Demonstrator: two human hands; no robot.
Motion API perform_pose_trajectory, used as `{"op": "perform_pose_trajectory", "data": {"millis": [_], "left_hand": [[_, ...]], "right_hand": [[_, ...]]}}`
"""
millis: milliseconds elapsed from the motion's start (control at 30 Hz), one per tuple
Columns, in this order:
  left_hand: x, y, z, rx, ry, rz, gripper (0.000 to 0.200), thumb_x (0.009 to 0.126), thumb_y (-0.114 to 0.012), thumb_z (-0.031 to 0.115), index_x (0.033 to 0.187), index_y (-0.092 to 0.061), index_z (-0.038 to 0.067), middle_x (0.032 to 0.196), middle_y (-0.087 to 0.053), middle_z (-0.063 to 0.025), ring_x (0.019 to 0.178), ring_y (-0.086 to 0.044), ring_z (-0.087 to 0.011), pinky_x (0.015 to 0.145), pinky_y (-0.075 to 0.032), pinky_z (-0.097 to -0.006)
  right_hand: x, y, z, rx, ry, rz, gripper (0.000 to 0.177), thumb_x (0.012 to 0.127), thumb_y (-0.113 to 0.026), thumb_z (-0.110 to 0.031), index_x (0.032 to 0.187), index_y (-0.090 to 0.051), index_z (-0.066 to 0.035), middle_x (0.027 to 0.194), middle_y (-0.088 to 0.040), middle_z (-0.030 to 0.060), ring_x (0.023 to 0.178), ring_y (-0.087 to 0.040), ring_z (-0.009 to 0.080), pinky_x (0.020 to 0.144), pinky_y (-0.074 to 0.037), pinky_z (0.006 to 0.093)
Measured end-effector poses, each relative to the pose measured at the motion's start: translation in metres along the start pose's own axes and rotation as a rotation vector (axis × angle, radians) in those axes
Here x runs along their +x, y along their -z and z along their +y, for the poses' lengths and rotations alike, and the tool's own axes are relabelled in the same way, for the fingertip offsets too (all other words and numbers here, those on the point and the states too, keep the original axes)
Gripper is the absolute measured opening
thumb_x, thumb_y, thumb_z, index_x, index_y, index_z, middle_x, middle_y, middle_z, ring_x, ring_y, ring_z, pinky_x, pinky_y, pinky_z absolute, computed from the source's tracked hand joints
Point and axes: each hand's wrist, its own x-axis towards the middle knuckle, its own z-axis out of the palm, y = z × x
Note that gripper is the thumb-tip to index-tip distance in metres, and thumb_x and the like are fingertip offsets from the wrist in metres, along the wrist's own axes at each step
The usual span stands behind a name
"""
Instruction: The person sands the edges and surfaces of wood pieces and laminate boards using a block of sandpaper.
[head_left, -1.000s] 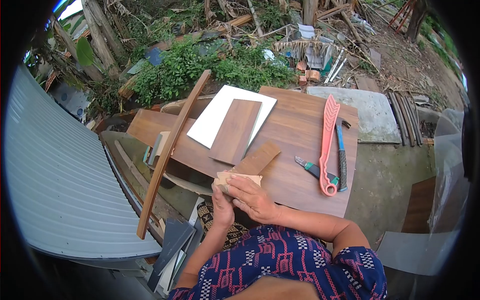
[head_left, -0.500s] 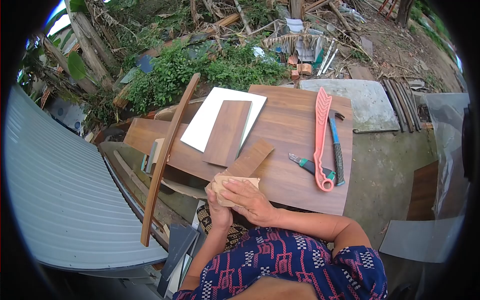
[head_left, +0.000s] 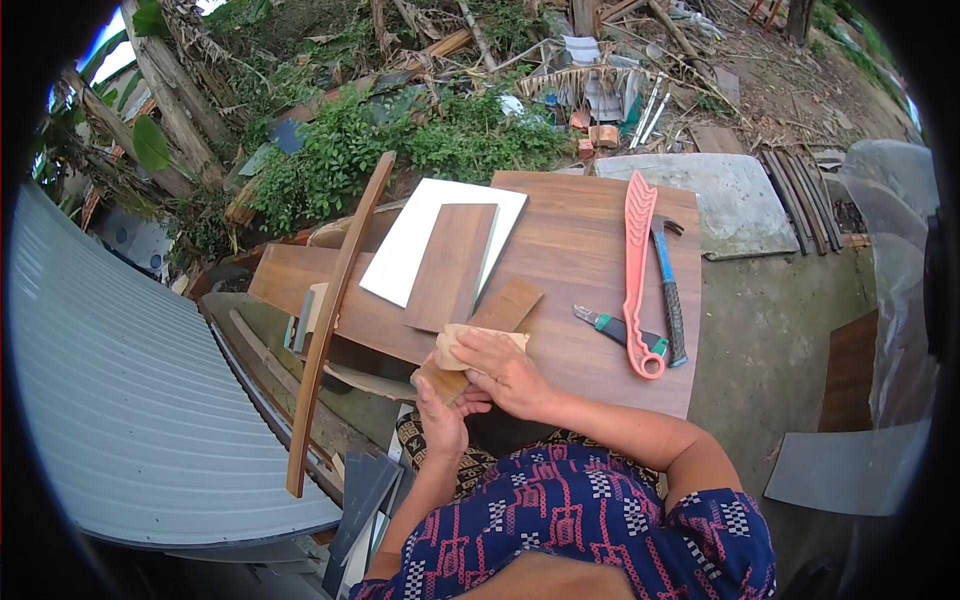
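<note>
A short brown wooden strip (head_left: 512, 302) slants across the near edge of the tabletop. My left hand (head_left: 443, 418) grips its near end from below, with the thumb along the side. On top of the strip, my right hand (head_left: 505, 376) presses a folded tan sheet of sandpaper (head_left: 453, 347), fingers flat over it. The sheet's underside is hidden. Just beyond lies a wider brown board (head_left: 452, 265) on a white board (head_left: 410, 240).
To the right on the wooden tabletop (head_left: 570, 235) lie a pink plastic tool (head_left: 637, 265), a claw hammer (head_left: 670, 290) and a green-black utility knife (head_left: 612, 325). A long wooden strip (head_left: 340, 300) stands slanted at left, near a corrugated metal sheet (head_left: 140, 400).
My right hand has slid the sandpaper away from me along the wooden strip, uncovering its near end. The left hand stays near the same spot.
</note>
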Motion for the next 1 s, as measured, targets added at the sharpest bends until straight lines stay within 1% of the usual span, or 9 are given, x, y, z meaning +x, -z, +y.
{"op": "perform_pose_trajectory", "data": {"millis": [100, 200, 300, 433, 633, 667, 767, 900, 1000], "left_hand": [[0.000, -0.025, 0.004, -0.239, -0.147, 0.259, 0.068, 0.090, -0.033, 0.062, 0.115, -0.047, 0.000, 0.083, -0.064, -0.0160, 0.068, -0.065, -0.0231, 0.055, -0.055, -0.0307], [-0.003, 0.007, 0.004, 0.124, 0.049, -0.077, 0.065, 0.091, -0.038, 0.057, 0.114, -0.048, -0.003, 0.088, -0.063, -0.0178, 0.075, -0.066, -0.0233, 0.056, -0.056, -0.0305], [-0.009, -0.001, 0.016, 0.134, 0.049, -0.071, 0.047, 0.092, -0.047, 0.037, 0.112, -0.050, -0.006, 0.090, -0.063, -0.0186, 0.079, -0.066, -0.0239, 0.057, -0.056, -0.0300], [-0.008, -0.001, 0.026, 0.303, -0.003, -0.175, 0.036, 0.089, -0.052, 0.021, 0.113, -0.050, -0.007, 0.092, -0.063, -0.0175, 0.079, -0.066, -0.0228, 0.059, -0.055, -0.0293], [-0.003, 0.006, 0.015, 0.340, -0.247, -0.236, 0.027, 0.087, -0.056, 0.012, 0.106, -0.054, -0.007, 0.093, -0.063, -0.0114, 0.077, -0.064, -0.0174, 0.063, -0.053, -0.0261], [-0.003, 0.008, 0.016, 0.420, -0.187, -0.253, 0.027, 0.087, -0.056, 0.012, 0.106, -0.055, -0.007, 0.092, -0.063, -0.0110, 0.077, -0.064, -0.0169, 0.063, -0.053, -0.0260], [-0.007, 0.012, 0.020, 0.523, -0.031, -0.228, 0.025, 0.086, -0.058, 0.011, 0.104, -0.056, -0.005, 0.084, -0.061, -0.0046, 0.072, -0.059, -0.0093, 0.062, -0.049, -0.0223], [-0.010, 0.012, 0.017, 0.531, -0.033, -0.211, 0.026, 0.085, -0.059, 0.011, 0.105, -0.056, -0.006, 0.084, -0.061, -0.0047, 0.073, -0.058, -0.0087, 0.064, -0.048, -0.0224], [-0.010, 0.011, 0.018, 0.555, -0.066, -0.220, 0.027, 0.085, -0.060, 0.012, 0.105, -0.057, -0.006, 0.082, -0.061, -0.0036, 0.073, -0.057, -0.0079, 0.065, -0.046, -0.0220]], "right_hand": [[-0.010, -0.001, -0.012, 0.057, 0.115, -0.087, 0.038, 0.091, -0.050, -0.023, 0.127, -0.052, -0.011, 0.136, -0.044, 0.0116, 0.132, -0.031, 0.0287, 0.108, -0.020, 0.0476], [0.012, 0.013, 0.040, -0.021, -0.006, 0.017, 0.037, 0.090, -0.051, -0.023, 0.124, -0.055, -0.009, 0.135, -0.045, 0.0135, 0.131, -0.034, 0.0283, 0.109, -0.021, 0.0435], [0.037, 0.030, 0.110, -0.115, -0.234, 0.202, 0.035, 0.089, -0.051, -0.022, 0.121, -0.057, -0.009, 0.134, -0.046, 0.0154, 0.129, -0.037, 0.0292, 0.107, -0.026, 0.0386], [0.048, 0.038, 0.091, 0.061, -0.294, 0.402, 0.037, 0.089, -0.049, -0.019, 0.123, -0.054, -0.006, 0.134, -0.046, 0.0156, 0.127, -0.038, 0.0317, 0.106, -0.029, 0.0372], [-0.009, 0.015, -0.029, -0.025, 0.185, -0.039, 0.032, 0.093, -0.048, -0.021, 0.122, -0.055, -0.010, 0.132, -0.048, 0.0090, 0.128, -0.038, 0.0267, 0.107, -0.022, 0.0475], [-0.011, 0.016, -0.034, -0.021, 0.232, -0.100, 0.032, 0.093, -0.048, -0.021, 0.122, -0.055, -0.010, 0.131, -0.050, 0.0088, 0.128, -0.039, 0.0269, 0.107, -0.022, 0.0473], [0.006, 0.041, 0.007, -0.143, 0.075, -0.061, 0.032, 0.092, -0.047, -0.026, 0.118, -0.058, -0.011, 0.127, -0.052, 0.0111, 0.125, -0.041, 0.0276, 0.105, -0.022, 0.0493], [0.034, 0.070, 0.091, -0.261, -0.122, 0.140, 0.029, 0.092, -0.047, -0.025, 0.114, -0.061, -0.011, 0.125, -0.055, 0.0091, 0.125, -0.041, 0.0274, 0.103, -0.024, 0.0484], [0.026, 0.063, 0.055, -0.272, -0.112, 0.095, 0.029, 0.091, -0.048, -0.024, 0.114, -0.061, -0.011, 0.125, -0.054, 0.0083, 0.125, -0.041, 0.0272, 0.104, -0.024, 0.0486]]}}
